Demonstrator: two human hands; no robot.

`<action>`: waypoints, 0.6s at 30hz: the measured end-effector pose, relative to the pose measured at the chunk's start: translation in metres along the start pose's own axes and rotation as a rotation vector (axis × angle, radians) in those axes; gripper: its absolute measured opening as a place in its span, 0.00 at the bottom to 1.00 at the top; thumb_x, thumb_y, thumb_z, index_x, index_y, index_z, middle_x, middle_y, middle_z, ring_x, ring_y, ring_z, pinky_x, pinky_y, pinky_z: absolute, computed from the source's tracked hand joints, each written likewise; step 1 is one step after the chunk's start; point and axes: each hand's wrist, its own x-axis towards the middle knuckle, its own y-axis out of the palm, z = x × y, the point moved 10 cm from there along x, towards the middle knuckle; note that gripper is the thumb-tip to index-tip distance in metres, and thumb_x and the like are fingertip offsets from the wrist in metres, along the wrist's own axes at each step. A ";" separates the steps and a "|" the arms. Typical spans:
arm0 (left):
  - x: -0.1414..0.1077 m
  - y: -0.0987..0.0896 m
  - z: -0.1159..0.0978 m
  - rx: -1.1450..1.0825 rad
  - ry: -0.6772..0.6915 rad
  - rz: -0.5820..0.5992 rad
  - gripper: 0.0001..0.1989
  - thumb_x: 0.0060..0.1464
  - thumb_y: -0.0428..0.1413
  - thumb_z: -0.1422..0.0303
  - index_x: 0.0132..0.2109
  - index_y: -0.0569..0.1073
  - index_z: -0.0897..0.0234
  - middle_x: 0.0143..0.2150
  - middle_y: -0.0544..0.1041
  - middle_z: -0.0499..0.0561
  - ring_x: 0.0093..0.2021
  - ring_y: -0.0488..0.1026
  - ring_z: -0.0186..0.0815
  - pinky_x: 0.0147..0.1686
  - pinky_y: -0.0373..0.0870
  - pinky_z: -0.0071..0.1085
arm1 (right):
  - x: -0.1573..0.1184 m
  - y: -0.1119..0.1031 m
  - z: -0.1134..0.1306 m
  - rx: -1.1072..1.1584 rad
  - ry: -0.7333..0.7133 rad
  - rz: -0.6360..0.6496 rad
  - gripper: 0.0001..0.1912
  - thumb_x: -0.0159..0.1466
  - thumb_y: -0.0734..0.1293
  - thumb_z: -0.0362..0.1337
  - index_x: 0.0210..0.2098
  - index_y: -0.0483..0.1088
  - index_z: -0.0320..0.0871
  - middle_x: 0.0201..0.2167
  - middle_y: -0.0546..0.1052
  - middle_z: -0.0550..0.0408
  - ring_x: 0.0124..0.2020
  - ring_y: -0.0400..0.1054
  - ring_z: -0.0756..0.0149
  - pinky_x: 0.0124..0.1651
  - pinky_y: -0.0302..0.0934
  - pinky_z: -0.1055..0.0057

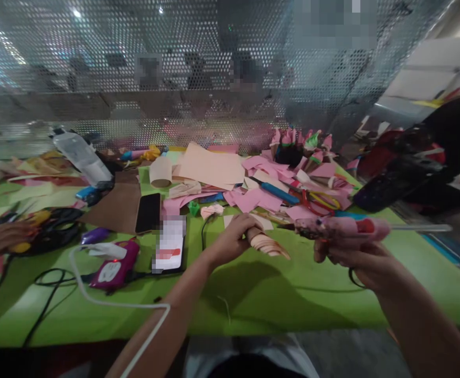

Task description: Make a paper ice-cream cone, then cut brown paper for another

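Head view: my left grip (241, 237)'s closed around a striped paper cone (268, 245) over the green worktop (253, 310), and my right grip (342, 257)'s wrapped round a pink glue gun (343, 231), nozzle near the cone.

No text, brand or no. legible. White label (109, 271) w/ dark marks on magenta box (132, 254), approx. centre-left of the counter (249, 294): too blurry to read. Lit phone (170, 244) nearby: screen partly pixelated, w/ a red band, wording n/a. Clear bottle (81, 156), far L: markings illegible.
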 end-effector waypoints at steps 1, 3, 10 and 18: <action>0.000 0.001 0.002 -0.012 -0.013 0.011 0.10 0.54 0.53 0.79 0.41 0.70 0.62 0.45 0.73 0.54 0.49 0.66 0.42 0.52 0.62 0.38 | -0.002 0.000 0.002 -0.021 -0.017 -0.009 0.15 0.47 0.79 0.47 0.29 0.79 0.45 0.25 0.80 0.52 0.27 0.74 0.61 0.31 0.69 0.67; 0.000 0.004 0.006 -0.032 -0.046 0.038 0.10 0.52 0.54 0.79 0.41 0.70 0.62 0.45 0.73 0.53 0.49 0.66 0.42 0.53 0.62 0.38 | -0.005 0.000 0.005 -0.103 -0.035 -0.022 0.15 0.48 0.79 0.47 0.30 0.79 0.46 0.27 0.80 0.53 0.31 0.75 0.59 0.36 0.71 0.66; -0.001 0.012 0.016 -0.060 -0.176 0.102 0.12 0.52 0.54 0.78 0.43 0.70 0.61 0.47 0.72 0.52 0.51 0.65 0.41 0.54 0.62 0.38 | -0.006 0.009 0.009 -0.301 -0.024 0.057 0.20 0.48 0.78 0.55 0.29 0.79 0.47 0.30 0.82 0.50 0.39 0.78 0.51 0.51 0.72 0.55; -0.003 0.014 0.015 -0.060 -0.227 0.156 0.10 0.52 0.55 0.74 0.43 0.70 0.61 0.45 0.71 0.52 0.49 0.66 0.42 0.54 0.62 0.40 | -0.007 0.016 0.018 -0.334 -0.038 0.103 0.24 0.51 0.75 0.59 0.36 0.81 0.48 0.37 0.84 0.50 0.40 0.78 0.51 0.55 0.71 0.51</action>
